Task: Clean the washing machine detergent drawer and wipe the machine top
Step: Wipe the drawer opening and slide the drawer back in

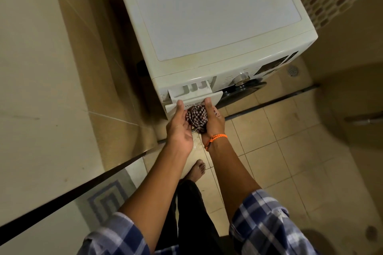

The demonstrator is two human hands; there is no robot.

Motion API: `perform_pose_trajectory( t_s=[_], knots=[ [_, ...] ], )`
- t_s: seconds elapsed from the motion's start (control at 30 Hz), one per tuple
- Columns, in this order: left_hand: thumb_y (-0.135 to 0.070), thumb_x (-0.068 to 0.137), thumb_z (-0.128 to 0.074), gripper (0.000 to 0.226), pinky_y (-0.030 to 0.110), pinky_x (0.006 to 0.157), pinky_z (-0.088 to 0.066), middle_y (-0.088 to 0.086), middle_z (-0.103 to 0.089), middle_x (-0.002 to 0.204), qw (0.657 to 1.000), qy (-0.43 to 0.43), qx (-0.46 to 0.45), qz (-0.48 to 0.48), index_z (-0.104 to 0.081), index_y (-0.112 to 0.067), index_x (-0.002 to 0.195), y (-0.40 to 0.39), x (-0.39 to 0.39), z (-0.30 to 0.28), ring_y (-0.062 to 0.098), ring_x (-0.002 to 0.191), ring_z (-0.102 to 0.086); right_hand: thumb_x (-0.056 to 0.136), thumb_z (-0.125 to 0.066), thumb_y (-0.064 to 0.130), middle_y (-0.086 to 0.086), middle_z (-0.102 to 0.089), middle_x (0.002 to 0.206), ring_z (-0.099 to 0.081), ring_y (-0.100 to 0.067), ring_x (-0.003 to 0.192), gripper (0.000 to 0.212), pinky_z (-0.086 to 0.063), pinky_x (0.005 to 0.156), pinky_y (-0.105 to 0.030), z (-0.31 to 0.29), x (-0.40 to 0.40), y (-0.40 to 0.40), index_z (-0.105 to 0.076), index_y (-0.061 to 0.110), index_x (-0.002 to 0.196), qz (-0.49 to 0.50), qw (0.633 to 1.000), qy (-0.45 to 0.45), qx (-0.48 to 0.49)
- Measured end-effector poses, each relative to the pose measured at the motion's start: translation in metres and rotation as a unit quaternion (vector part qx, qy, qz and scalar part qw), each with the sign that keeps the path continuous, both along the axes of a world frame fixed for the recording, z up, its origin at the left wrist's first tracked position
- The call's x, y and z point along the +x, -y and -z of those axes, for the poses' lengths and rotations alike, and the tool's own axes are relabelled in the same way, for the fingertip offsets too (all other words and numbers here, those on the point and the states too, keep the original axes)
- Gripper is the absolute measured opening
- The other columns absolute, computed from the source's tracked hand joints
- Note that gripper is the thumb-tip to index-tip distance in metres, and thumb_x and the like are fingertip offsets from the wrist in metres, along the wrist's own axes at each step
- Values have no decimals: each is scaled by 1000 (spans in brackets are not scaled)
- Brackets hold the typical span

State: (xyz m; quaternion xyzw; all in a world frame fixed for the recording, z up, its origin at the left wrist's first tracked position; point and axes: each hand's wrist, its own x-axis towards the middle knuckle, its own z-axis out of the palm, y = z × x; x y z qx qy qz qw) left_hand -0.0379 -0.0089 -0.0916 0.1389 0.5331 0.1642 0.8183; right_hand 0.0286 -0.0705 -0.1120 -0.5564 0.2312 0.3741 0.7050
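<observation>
left hand [179, 125]: at the front panel of the detergent drawer [193, 97], thumb up on the panel's top edge. Fingers go under the panel, out of sight; looks like a grip on the panel's left part.
right hand [213, 119]: just right of the left, thumb on the same top edge, a bunched checked cloth [196, 117] held in the palm against the panel. Fingers hidden behind the cloth, so exact grip unclear. Orange bracelet [215, 138] on the wrist.
hidden: cloth covers the right half of the panel lettering, only "Whirl" readable. Drawer compartments partly visible, detail too dim to judge dirt. Cloth's lower end hangs between the wrists.
drawer: white, pulled partway out of the washing machine [207, 16], at its front upper left corner. Ribbed dividers show inside.
machine top: white with a paler inset panel, yellowish staining along the front rim behind the drawer. Nothing standing on it.
controls: round knob [241, 78] right of the drawer, dark display further right, dark door rim below.
room: wall [41, 68] close along the machine's left side, narrow dark gap between. Tiled floor [279, 141] open right of the drawer and below it. Bare foot [198, 168] on the tiles under the hands.
</observation>
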Motion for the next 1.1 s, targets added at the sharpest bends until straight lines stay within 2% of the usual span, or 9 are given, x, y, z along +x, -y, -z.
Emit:
perform_pose_trajectory(
  t_s=[0.1,0.13,0.23,0.33,0.53,0.73,0.9,0.97,1.1],
  knots=[
    [-48,79,-81,74,40,114,-53,14,-75,133,1000,-1,-5,-7,-66,-5,138,23,-16,4,27,128,-70,94,-77,45,-12,-76,106,-71,-28,102,37,-59,71,-37,0,-13,28,-76,12,110,-18,999,1,-36],
    [-46,80,-81,74,40,114,-53,15,-75,133,1000,1,-9,-11,-64,-4,140,30,-21,4,27,128,-70,93,-77,46,-11,-76,104,-71,-27,98,36,-56,69,-38,2,-18,37,-76,13,107,-22,999,3,-47],
    [-41,81,-80,72,36,109,-55,14,-75,134,999,11,-22,-24,-64,-4,141,49,-32,2,26,128,-70,90,-79,46,-13,-79,107,-74,-30,102,35,-57,83,-44,4,-29,55,-78,14,106,-16,999,11,-48],
    [-38,84,-78,67,35,108,-54,14,-75,134,999,14,-34,-34,-65,-5,141,62,-40,1,25,129,-71,89,-80,41,-19,-77,116,-73,-35,116,47,-59,100,-50,7,-40,66,-75,4,119,7,999,15,-32],
    [-33,89,-75,56,29,92,-59,11,-78,129,998,20,-40,-47,-66,-6,138,70,-45,-4,19,118,-76,93,-77,36,-20,-76,120,-71,-37,120,51,-58,103,-52,9,-48,71,-71,-1,127,24,999,15,-29],
    [-34,88,-75,57,26,86,-62,12,-77,130,998,15,-35,-44,-66,-7,137,70,-45,-4,19,117,-77,94,-77,36,-21,-75,122,-71,-38,119,48,-58,103,-53,9,-48,70,-72,0,126,22,999,26,-29],
    [-34,88,-76,56,29,95,-61,12,-76,133,1000,-5,-5,-18,-67,-8,136,65,-43,1,22,125,-73,94,-77,47,-11,-78,101,-74,-26,94,29,-55,78,-44,11,-46,69,-81,19,101,-15,997,41,-70],
    [-35,88,-77,59,35,108,-56,13,-75,136,1000,-8,5,-15,-66,-7,138,58,-38,4,24,129,-71,92,-78,53,-14,-77,105,-72,-28,95,38,-54,77,-44,13,-41,64,-80,18,105,-32,996,51,-70],
    [-33,94,-75,59,45,121,-48,20,-70,141,1000,-11,26,-7,-62,-1,141,31,-20,9,29,135,-67,96,-74,51,-13,-74,103,-67,-27,88,43,-48,51,-29,10,-18,36,-76,12,113,-49,995,50,-72]
  ],
)
